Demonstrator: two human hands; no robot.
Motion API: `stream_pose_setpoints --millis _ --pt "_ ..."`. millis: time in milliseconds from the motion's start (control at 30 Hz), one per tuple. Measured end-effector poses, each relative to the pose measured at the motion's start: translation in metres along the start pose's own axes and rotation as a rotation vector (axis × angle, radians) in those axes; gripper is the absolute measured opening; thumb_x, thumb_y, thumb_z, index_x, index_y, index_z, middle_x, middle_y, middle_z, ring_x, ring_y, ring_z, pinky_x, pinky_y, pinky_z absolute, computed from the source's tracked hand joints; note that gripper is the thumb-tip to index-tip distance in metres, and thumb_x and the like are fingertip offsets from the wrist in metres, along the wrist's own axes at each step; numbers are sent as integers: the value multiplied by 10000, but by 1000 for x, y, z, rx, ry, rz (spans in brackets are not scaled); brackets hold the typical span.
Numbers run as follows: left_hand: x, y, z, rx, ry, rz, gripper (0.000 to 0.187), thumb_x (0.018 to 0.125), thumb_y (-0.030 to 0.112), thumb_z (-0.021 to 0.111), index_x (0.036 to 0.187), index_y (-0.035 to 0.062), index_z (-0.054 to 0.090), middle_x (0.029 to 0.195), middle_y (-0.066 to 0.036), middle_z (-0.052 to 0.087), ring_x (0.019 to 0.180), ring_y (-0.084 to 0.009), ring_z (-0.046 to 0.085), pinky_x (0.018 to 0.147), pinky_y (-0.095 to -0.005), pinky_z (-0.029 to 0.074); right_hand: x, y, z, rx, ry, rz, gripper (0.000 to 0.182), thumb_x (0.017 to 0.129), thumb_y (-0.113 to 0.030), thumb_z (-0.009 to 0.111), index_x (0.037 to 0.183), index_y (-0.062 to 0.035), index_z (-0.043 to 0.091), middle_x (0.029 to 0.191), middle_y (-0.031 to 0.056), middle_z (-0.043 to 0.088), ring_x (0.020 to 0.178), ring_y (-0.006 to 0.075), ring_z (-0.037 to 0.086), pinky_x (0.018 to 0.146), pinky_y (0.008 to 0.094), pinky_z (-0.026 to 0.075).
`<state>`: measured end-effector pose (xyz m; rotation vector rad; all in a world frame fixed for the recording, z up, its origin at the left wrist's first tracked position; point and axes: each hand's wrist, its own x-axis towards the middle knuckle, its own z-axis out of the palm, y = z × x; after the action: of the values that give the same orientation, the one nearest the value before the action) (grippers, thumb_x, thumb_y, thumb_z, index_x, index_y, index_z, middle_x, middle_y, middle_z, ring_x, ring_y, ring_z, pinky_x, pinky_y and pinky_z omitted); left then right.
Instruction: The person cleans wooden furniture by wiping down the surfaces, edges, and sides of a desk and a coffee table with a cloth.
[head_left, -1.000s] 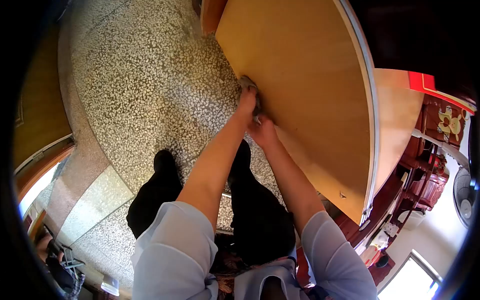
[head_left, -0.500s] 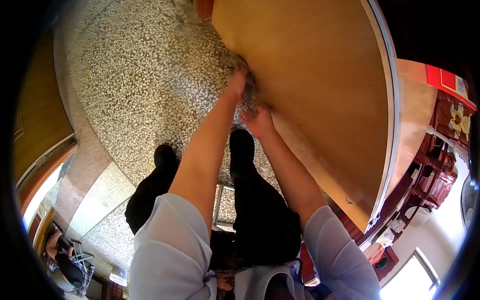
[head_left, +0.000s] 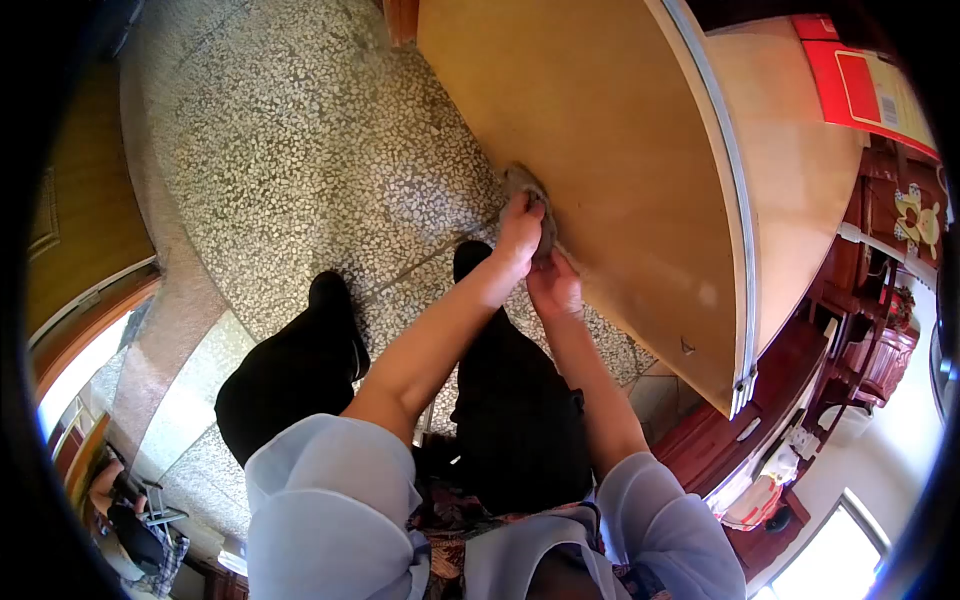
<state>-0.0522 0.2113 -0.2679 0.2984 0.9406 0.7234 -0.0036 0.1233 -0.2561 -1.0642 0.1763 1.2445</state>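
A crumpled grey cloth (head_left: 545, 225) is pressed against the lower edge of a light-brown wooden panel (head_left: 610, 150). My left hand (head_left: 520, 232) is wrapped round the cloth, its fingers curled over the middle. Just below it, my right hand (head_left: 556, 288) has its fingers closed at the lower end of the cloth, close to the panel. The cloth's far end sticks out beyond my left fingers. Part of it is hidden under the hands.
Speckled terrazzo floor (head_left: 300, 150) lies beneath the panel and around my black shoes (head_left: 328, 290). A metal strip (head_left: 735, 200) runs along the panel's edge. A red box (head_left: 850, 80) and dark-red wooden furniture (head_left: 760, 400) stand at right. Another person (head_left: 135, 530) sits at lower left.
Both hands and the cloth have shifted down and right along the panel's edge. My right hand, apart with loose fingers before, has closed in at the cloth's end.
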Motion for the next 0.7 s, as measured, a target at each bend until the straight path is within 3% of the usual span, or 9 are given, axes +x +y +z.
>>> stream_pose_setpoints --millis 67,133,200,300,367,467,567,633,700 --pt "-16 33 15 360 28 373 415 931 121 426 1316 -24 379 1326 -145 442 1224 -273 403 1029 -367 306 -26 -21 50 8 -188 -66 416 917 -134 469 1307 -9 397 1360 126 417 1244 262 407 1073 396 303" --pt "-37 69 34 509 29 551 428 914 111 430 1315 -32 381 1397 -192 320 1303 -300 288 1076 -358 230 -45 -41 90 14 -314 -92 422 922 -122 469 1317 -4 378 1361 125 412 1258 252 388 1082 386 287" --pt "-59 96 48 442 10 533 446 885 116 450 1292 -58 399 1482 -269 125 1391 -352 122 1126 -354 130 -57 -57 110 10 -379 -70 413 934 -103 446 1325 0 362 1359 127 409 1269 242 372 1086 376 280" --pt "-24 70 28 631 93 765 424 877 130 451 1241 -87 433 1387 -305 313 1301 -375 322 1070 -374 267 -29 -33 91 -142 -317 -127 385 943 -76 420 1316 3 366 1334 135 425 1241 240 397 1076 373 293" --pt "20 86 1 512 103 288 369 892 114 448 1212 -69 459 1229 -203 520 1133 -341 481 972 -396 373 16 -10 66 -54 -199 55 356 941 -52 414 1293 -6 402 1294 123 462 1171 219 451 1037 348 333" --pt "58 98 -23 266 131 -52 340 872 122 460 1169 -39 498 1102 -200 589 1004 -344 554 875 -418 438 56 14 81 -43 -227 72 303 901 -14 444 1202 -12 474 1236 116 506 1153 221 469 1002 385 382" --pt "77 75 -21 344 187 114 329 854 155 485 1111 -44 539 1087 -227 592 979 -368 569 846 -413 452 59 15 93 -83 -165 39 315 897 -11 443 1211 -9 473 1257 118 494 1170 220 460 1016 381 373" --pt "36 104 11 762 274 254 334 844 180 490 1050 -72 564 1103 -273 572 991 -405 561 852 -417 443 22 -9 111 -138 -160 10 344 896 -21 454 1239 -5 463 1298 125 471 1215 229 433 1042 388 351" --pt "-13 120 47 745 271 575 330 880 209 446 996 -65 589 1209 -335 467 1016 -461 521 911 -486 407 -25 -33 123 -210 -357 -136 456 948 -123 426 1379 -27 310 1419 127 335 1280 239 369 1071 394 296"
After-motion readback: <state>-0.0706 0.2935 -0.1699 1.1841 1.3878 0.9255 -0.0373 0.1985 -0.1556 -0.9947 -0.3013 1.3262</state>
